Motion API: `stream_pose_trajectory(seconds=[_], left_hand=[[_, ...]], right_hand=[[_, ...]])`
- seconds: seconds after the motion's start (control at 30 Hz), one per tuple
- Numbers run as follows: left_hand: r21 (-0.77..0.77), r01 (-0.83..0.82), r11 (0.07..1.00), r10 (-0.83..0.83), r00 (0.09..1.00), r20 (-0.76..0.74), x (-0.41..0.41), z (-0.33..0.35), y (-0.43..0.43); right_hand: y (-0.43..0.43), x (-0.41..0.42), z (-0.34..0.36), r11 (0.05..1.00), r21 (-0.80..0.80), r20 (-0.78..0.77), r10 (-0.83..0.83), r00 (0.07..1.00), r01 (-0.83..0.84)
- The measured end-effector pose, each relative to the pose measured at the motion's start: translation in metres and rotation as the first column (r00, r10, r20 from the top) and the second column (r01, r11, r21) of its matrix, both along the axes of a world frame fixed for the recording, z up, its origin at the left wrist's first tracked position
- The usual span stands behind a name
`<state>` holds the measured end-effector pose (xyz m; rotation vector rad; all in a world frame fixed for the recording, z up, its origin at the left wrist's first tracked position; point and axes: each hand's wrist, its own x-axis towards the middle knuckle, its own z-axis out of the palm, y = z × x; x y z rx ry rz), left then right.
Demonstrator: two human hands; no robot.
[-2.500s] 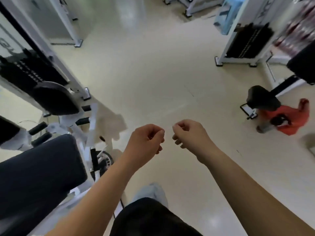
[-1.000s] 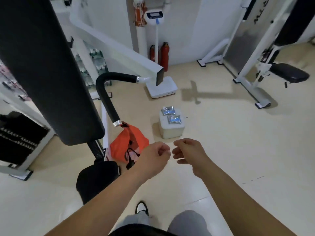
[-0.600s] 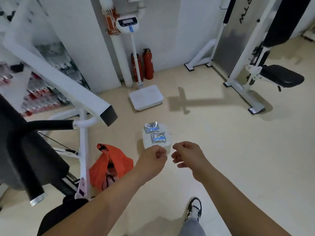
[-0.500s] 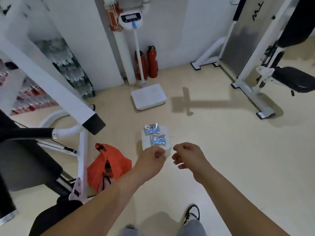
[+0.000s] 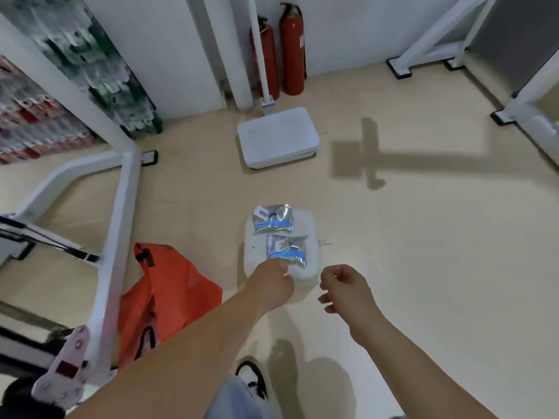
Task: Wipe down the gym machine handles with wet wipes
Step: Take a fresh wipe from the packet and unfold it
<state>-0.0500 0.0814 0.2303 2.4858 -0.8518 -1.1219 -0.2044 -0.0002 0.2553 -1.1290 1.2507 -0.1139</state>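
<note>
Two silver wet-wipe packets with blue print lie on a low white box (image 5: 311, 269) on the floor, the far packet (image 5: 273, 218) behind the near packet (image 5: 287, 250). My left hand (image 5: 270, 286) is a closed fist at the near packet's front edge and covers its corner; I cannot tell whether it touches. My right hand (image 5: 344, 289) hovers to the right of the box with curled fingers and holds nothing. No machine handle is in view.
An orange bag (image 5: 169, 291) lies left of the box beside a white machine frame (image 5: 116, 237). Behind stand a white floor scale (image 5: 278, 136) and two red fire extinguishers (image 5: 292, 49). White machine feet (image 5: 399, 68) sit at the right. My shoe (image 5: 252, 376) is below.
The view has swung from a weight machine round to the box with the packets and come closer. My left hand has reached forward to the near packet; my right hand stays beside it.
</note>
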Motion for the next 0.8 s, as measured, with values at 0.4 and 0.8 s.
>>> stream_pose_trajectory(seconds=[0.4,0.8], left_hand=[[-0.099,0.049,0.994,-0.008,0.924,0.383,0.073,-0.223,-0.072],[-0.277,-0.145,0.95,0.227,0.93,0.29,0.106,-0.243,-0.053]], right_hand=[[-0.067,0.089,-0.254,0.984,-0.178,0.134,0.055,0.989,-0.03],[-0.085,0.106,-0.318,0.934,-0.309,-0.112,0.154,0.982,-0.181]])
